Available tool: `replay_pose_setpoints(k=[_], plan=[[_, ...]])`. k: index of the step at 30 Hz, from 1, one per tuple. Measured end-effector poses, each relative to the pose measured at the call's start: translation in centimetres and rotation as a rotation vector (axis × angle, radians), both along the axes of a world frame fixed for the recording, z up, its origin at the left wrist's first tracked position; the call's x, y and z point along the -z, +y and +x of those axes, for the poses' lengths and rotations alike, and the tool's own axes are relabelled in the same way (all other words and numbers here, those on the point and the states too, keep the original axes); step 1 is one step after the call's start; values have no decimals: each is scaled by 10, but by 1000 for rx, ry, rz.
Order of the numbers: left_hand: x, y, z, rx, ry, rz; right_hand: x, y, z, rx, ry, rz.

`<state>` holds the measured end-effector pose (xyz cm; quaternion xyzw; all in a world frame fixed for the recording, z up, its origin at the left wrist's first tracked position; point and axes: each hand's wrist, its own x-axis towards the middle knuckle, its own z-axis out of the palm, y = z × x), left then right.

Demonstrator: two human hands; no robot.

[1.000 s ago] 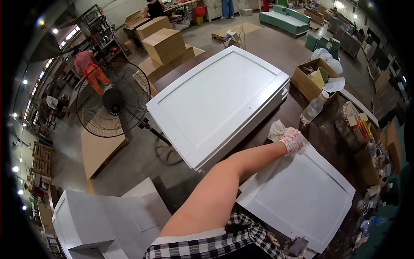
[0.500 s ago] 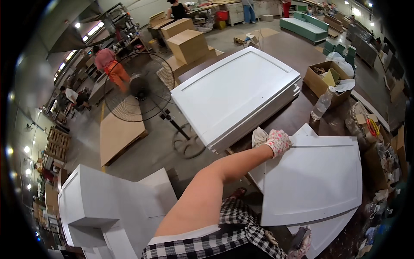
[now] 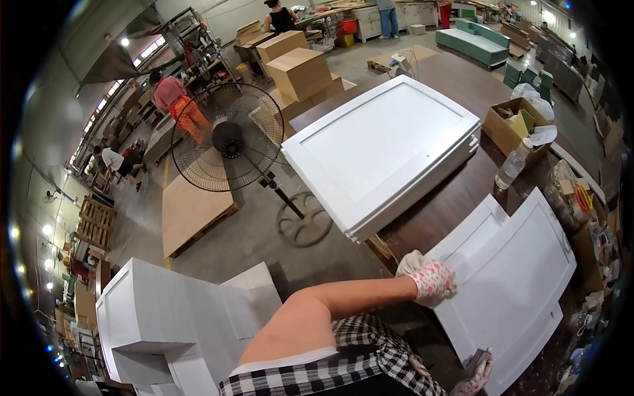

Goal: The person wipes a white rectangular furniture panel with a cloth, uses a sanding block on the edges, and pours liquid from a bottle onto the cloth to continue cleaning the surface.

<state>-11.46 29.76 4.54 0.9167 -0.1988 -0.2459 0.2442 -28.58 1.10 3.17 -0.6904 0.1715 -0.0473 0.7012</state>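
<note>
My left hand, in a white glove with a pink pattern, is closed around a bunched off-white cloth. It rests at the left edge of a white panel with a raised border, which lies on a dark brown table. Part of another white panel shows from underneath along the right side. At the lower edge my right hand, gloved alike, grips a grey sanding block beside the panel's near corner. Its fingers are partly hidden.
A stack of white panels stands on the table beyond my left hand. To the right are a clear bottle and a cardboard box. A black fan and white furniture stand left. People work farther back.
The upper panel has turned and shifted over the one beneath. My left hand has moved nearer to me with the cloth. The right hand still holds the block, and the view has shifted slightly.
</note>
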Motion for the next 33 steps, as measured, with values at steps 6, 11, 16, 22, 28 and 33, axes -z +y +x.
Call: replay_pose_setpoints(k=[6,11,16,22,28,33], plan=[[66,11,-8,-81,321,-825,-50,69,7,-24,134,-48],[-68,26,2,-57,-212,12,-30,73,6,58,86,-247],[-7,-16,15,-25,-615,-8,13,12,-5,16,-52,-569],[126,-65,45,-26,-162,-732,48,-8,9,-91,-300,-1211],[55,-115,-2,14,-450,46,72,-21,3,14,-148,-1387],[72,-114,-4,-75,-508,39,66,47,19,-143,-75,-1325]])
